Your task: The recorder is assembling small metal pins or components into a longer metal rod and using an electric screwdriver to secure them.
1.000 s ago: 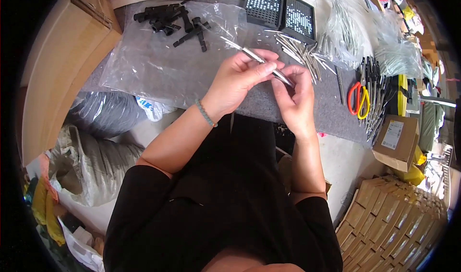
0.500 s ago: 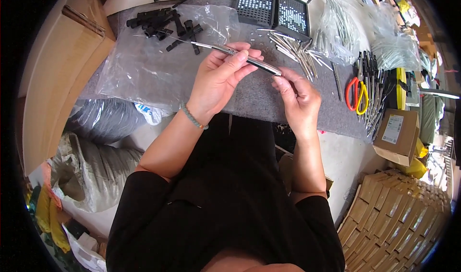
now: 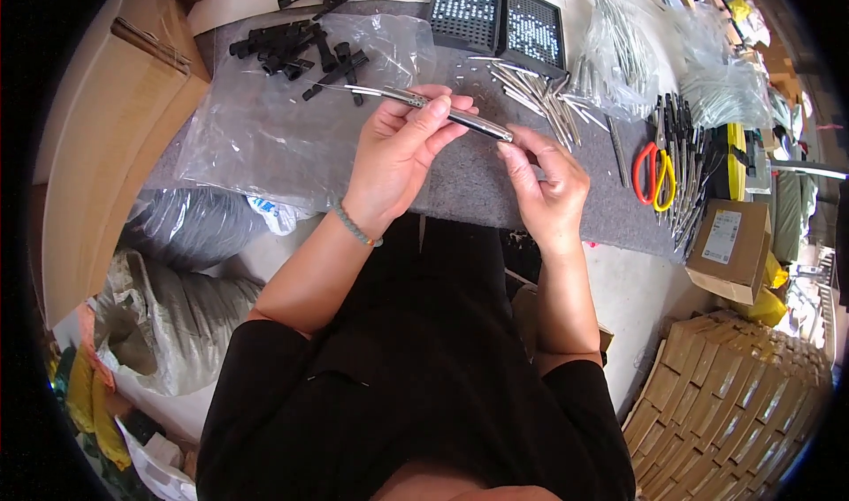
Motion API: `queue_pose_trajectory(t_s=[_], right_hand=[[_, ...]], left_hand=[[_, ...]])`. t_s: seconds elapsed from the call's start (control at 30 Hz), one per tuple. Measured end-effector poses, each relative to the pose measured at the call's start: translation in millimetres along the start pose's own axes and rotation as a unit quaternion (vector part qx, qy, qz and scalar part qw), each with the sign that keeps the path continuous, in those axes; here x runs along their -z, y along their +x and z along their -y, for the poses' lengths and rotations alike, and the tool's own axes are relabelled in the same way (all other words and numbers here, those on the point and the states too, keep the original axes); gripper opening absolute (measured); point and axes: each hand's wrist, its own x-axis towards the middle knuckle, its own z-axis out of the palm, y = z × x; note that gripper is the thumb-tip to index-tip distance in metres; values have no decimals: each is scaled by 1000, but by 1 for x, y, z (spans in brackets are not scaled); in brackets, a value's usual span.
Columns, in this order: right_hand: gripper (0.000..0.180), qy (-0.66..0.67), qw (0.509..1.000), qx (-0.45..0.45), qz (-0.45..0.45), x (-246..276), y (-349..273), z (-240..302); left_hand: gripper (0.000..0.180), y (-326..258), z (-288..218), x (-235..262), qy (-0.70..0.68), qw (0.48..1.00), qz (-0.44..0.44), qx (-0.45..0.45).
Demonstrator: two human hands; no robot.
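A slim silver-and-black metal tool (image 3: 480,125), shaped like a pen, is held slantwise above the grey work mat (image 3: 469,178). Thin metal pieces stick out of its far left end, and a stretch near there is dotted with small holes. My left hand (image 3: 389,156) is closed around its middle, thumb on top. At the tool's near right end, my right hand (image 3: 553,183) pinches the tip between thumb and fingers. Part of the tool is covered by the left fingers. Beyond the right hand lies a loose pile of thin metal rods (image 3: 544,99).
Black jointed parts (image 3: 332,54) lie on a clear plastic bag (image 3: 256,138). Two black trays (image 3: 504,44) hold small white pieces. Red-and-yellow-handled scissors (image 3: 652,178) lie beside several slim dark tools (image 3: 688,169). Cardboard boxes (image 3: 133,130) flank the left; another box (image 3: 730,244) stands right.
The tool and both hands have shifted very slightly left. Both hands keep their grip, and the thin pieces at the tool's far end show at a slightly different angle.
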Motion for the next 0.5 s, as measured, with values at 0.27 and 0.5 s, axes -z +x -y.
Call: queue_pose_trajectory(t_s=[0.27,0.5], right_hand=[[18,34,999,-29,2,-5,-2,-11],[18,16,1000,-20,-4,-5,-3,-15]], left_hand=[[20,1,-1,0,20,1000,2,1],[18,-19,-34,-23,439,897,46,34]])
